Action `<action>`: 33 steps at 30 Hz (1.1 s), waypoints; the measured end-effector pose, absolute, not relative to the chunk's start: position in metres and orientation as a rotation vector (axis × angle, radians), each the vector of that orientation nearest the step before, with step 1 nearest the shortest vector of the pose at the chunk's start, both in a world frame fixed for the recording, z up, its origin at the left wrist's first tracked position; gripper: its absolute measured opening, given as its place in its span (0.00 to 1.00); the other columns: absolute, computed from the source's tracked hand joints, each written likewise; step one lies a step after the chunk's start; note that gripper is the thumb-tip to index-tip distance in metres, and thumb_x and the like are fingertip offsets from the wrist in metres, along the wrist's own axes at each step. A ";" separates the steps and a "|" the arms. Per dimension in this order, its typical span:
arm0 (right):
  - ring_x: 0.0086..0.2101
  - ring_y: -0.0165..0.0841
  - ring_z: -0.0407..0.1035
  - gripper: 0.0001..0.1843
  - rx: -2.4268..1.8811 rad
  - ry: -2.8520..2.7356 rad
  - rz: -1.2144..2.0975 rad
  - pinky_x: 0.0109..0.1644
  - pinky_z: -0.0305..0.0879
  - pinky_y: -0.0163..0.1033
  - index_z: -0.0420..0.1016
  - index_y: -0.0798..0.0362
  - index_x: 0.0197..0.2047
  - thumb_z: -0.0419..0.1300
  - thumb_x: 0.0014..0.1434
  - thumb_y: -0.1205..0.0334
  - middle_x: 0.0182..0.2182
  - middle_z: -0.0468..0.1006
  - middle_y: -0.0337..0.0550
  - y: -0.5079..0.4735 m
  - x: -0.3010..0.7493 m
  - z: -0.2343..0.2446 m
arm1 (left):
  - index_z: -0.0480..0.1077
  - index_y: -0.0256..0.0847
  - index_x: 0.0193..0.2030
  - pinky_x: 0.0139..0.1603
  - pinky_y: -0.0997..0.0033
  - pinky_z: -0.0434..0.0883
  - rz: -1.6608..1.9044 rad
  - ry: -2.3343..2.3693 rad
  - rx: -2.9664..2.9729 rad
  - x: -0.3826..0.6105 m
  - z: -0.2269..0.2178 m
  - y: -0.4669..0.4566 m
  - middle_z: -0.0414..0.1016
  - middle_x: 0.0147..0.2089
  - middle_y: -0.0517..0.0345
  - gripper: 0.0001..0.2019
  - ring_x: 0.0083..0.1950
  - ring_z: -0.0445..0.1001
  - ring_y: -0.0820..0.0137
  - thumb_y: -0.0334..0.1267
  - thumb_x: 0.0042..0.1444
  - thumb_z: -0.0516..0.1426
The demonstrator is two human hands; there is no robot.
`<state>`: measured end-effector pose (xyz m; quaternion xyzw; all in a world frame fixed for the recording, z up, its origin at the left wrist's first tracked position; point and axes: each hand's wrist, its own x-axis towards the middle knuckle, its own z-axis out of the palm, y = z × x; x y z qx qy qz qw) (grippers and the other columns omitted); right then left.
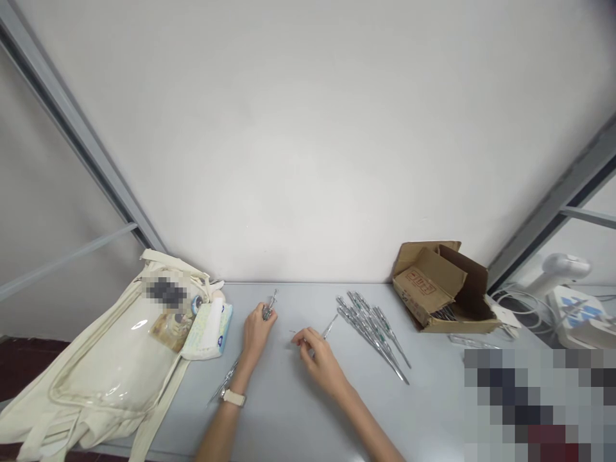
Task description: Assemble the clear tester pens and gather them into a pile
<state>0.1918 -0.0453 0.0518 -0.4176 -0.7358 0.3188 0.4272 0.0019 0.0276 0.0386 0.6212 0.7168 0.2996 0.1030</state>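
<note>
My left hand [257, 333], a pale watch on its wrist, is closed around a bundle of slim silver pens [270, 307] like tester screwdrivers. Their clear ends stick up above the fist, and thin shafts [226, 383] show below, beside the wrist. To its right, my right hand [315, 360] is low over the table with fingers pinched on one slim silver rod [330, 326], partly hidden by the hand. A fanned pile of the same silver pens [368, 327], some with green parts inside, lies further right.
An open cardboard box [418, 282] with dark thin items inside stands at the back right. A cream bag [120, 359] and a tissue pack [205, 333] lie on the left. White cables and a pale device [561, 273] sit far right on the grey table [283, 417].
</note>
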 end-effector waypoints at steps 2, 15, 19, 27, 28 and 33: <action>0.36 0.34 0.69 0.15 -1.042 -1.890 0.791 0.40 0.65 0.38 0.69 0.49 0.38 0.46 0.57 0.76 0.35 0.72 0.42 -0.047 0.183 0.050 | 0.70 0.39 0.35 0.32 0.76 0.60 1.144 1.967 1.717 -0.001 0.048 0.033 0.68 0.26 0.63 0.07 0.28 0.66 0.73 0.40 0.56 0.56; 0.46 0.38 0.63 0.15 -0.758 -2.537 0.298 0.54 0.61 0.46 0.68 0.52 0.50 0.50 0.63 0.74 0.43 0.72 0.47 -0.039 0.107 0.026 | 0.69 0.36 0.40 0.15 0.84 0.48 1.605 1.157 1.008 -0.038 0.113 0.017 0.55 0.20 0.72 0.20 0.16 0.50 0.85 0.51 0.49 0.64; 0.43 0.36 0.65 0.16 -0.858 -2.416 0.626 0.49 0.64 0.43 0.70 0.52 0.49 0.52 0.60 0.75 0.43 0.70 0.47 -0.035 0.136 0.036 | 0.67 0.37 0.35 0.15 0.85 0.47 1.484 1.131 0.994 -0.031 0.103 0.008 0.56 0.19 0.73 0.20 0.15 0.49 0.85 0.52 0.47 0.65; 0.33 0.31 0.67 0.17 -0.883 -1.388 1.466 0.40 0.64 0.36 0.77 0.53 0.37 0.61 0.58 0.47 0.30 0.73 0.39 -0.015 0.220 0.084 | 0.67 0.37 0.35 0.16 0.82 0.48 1.224 1.099 1.123 0.008 0.092 0.002 0.57 0.19 0.71 0.22 0.16 0.50 0.83 0.57 0.50 0.60; 0.32 0.31 0.67 0.18 -0.878 -1.287 1.458 0.39 0.64 0.36 0.76 0.53 0.35 0.60 0.58 0.45 0.29 0.72 0.38 -0.014 0.223 0.084 | 0.68 0.37 0.35 0.17 0.81 0.49 1.183 1.111 1.176 0.014 0.092 0.002 0.57 0.19 0.71 0.22 0.16 0.50 0.83 0.57 0.50 0.59; 0.17 0.21 0.45 0.25 -0.783 -0.902 1.535 0.20 0.45 0.31 0.73 0.53 0.37 0.59 0.55 0.37 0.24 0.66 0.33 -0.012 0.214 0.070 | 0.69 0.37 0.35 0.22 0.78 0.54 0.862 1.059 1.572 0.045 0.100 -0.005 0.60 0.22 0.67 0.18 0.22 0.57 0.78 0.53 0.55 0.57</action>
